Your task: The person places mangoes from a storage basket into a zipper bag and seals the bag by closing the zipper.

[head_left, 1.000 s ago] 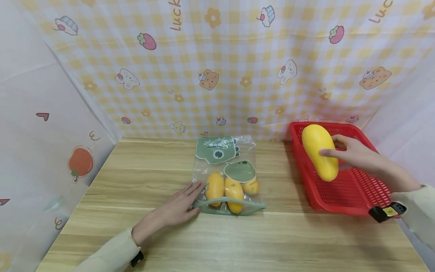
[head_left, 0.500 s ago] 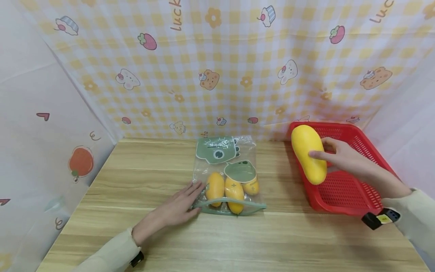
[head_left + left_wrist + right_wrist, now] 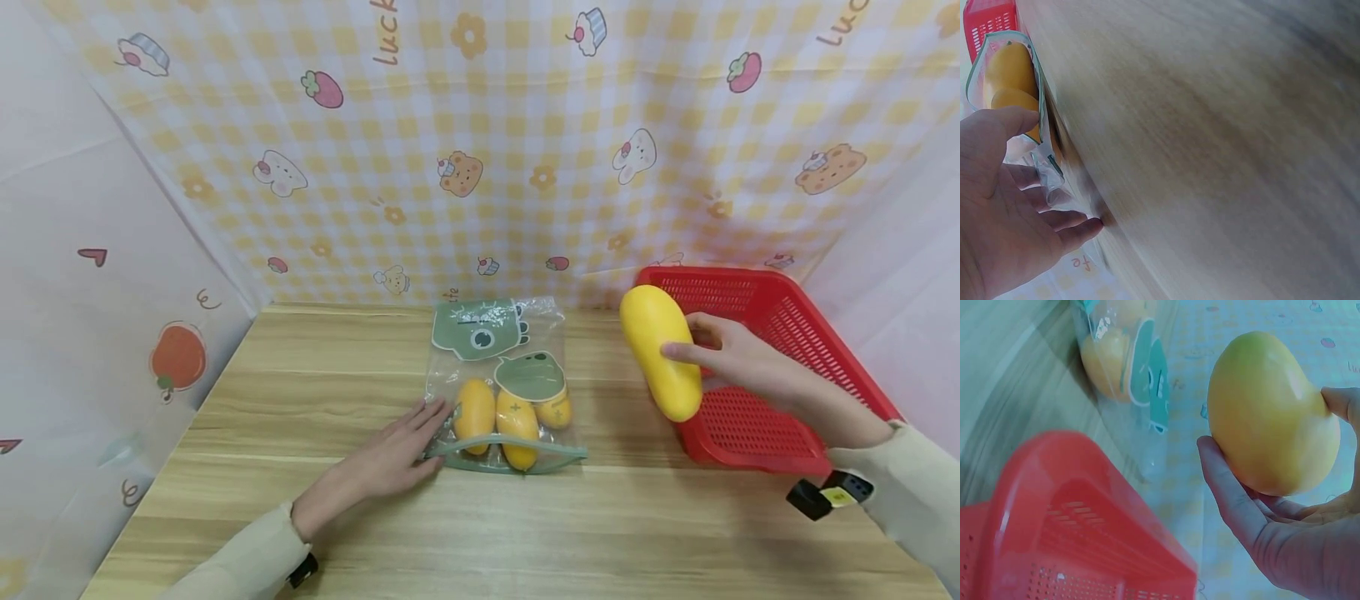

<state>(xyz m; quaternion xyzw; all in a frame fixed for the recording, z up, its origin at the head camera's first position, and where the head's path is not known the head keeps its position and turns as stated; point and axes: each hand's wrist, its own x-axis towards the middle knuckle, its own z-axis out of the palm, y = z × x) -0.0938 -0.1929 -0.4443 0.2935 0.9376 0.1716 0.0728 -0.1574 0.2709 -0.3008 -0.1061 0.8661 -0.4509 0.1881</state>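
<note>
A large yellow mango (image 3: 662, 353) is gripped between thumb and fingers of my right hand (image 3: 723, 354), held up over the left rim of the red basket. In the right wrist view the same mango (image 3: 1269, 415) shows a greenish end. A clear zip bag (image 3: 442, 379) with green cartoon prints lies flat at mid-table, its green-edged mouth toward me. Three smaller mangoes (image 3: 475, 417) lie inside it. My left hand (image 3: 397, 450) rests at the bag's left edge with fingers extended; in the left wrist view the thumb of that hand (image 3: 997, 206) overlaps the bag's mouth.
The red perforated basket (image 3: 750, 462) stands on the right side of the wooden table (image 3: 337, 350). Behind the table hangs a yellow checked cloth (image 3: 525, 125), and pale cloth walls (image 3: 90, 208) close in the sides.
My right hand has carried the mango leftward and slightly down, from above the basket's inside to its left rim. The left hand and the bag have stayed in place.
</note>
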